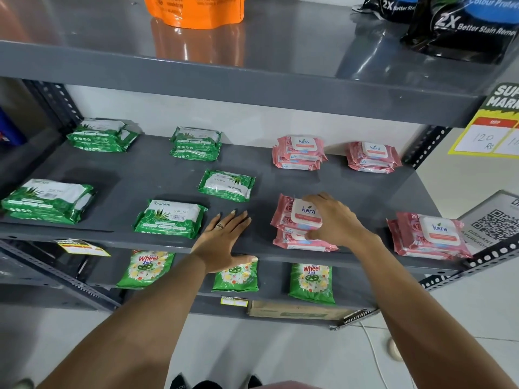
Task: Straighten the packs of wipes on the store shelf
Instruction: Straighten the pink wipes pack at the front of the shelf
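Green Origami packs and pink Kara packs lie on the grey middle shelf (157, 175). My right hand (334, 217) grips the top pack of a front pink stack (292, 220), which sits turned at an angle. My left hand (224, 237) rests flat and open on the shelf's front edge, holding nothing, just right of a front green pack (170, 219). A single green pack (227, 185) lies rotated behind it. Other pink stacks (429, 234) (299, 153) (372, 157) and green stacks (47, 200) (102, 134) (195, 143) lie around them.
Above is a shelf with an orange pouch (196, 9) and black detergent bags (460, 26). Below, green Wheel packets (311, 282) stand in a row. A price sign (488, 127) and a QR code stand (497, 223) are at the right.
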`<state>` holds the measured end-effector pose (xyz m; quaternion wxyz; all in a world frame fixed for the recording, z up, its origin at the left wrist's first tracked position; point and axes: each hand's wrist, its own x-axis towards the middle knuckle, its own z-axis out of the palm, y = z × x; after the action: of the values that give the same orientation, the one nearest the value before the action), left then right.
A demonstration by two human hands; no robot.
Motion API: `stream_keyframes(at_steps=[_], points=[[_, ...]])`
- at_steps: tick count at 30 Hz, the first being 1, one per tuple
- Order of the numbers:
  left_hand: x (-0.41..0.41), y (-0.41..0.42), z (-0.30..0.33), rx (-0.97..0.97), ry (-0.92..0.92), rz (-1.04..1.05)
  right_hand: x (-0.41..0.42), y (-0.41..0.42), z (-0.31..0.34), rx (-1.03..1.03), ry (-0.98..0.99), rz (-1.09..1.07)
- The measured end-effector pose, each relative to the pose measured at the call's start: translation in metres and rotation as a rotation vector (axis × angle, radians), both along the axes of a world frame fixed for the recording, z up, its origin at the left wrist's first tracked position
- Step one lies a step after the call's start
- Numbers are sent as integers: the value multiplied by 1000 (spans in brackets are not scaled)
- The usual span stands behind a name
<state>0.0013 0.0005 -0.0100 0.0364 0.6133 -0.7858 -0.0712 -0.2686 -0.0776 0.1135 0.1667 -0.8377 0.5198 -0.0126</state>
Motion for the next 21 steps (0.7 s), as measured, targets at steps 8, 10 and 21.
stream_keyframes(at_steps=[8,10,21], points=[[-1,0,1,-6,1,-9,-9,-1,-6,43,-42,70],[0,0,1,-12,15,-7,-9,-1,-6,48,-42,82],[-1,0,3,5,18,-13,-10,1,-3,94,-40,76]])
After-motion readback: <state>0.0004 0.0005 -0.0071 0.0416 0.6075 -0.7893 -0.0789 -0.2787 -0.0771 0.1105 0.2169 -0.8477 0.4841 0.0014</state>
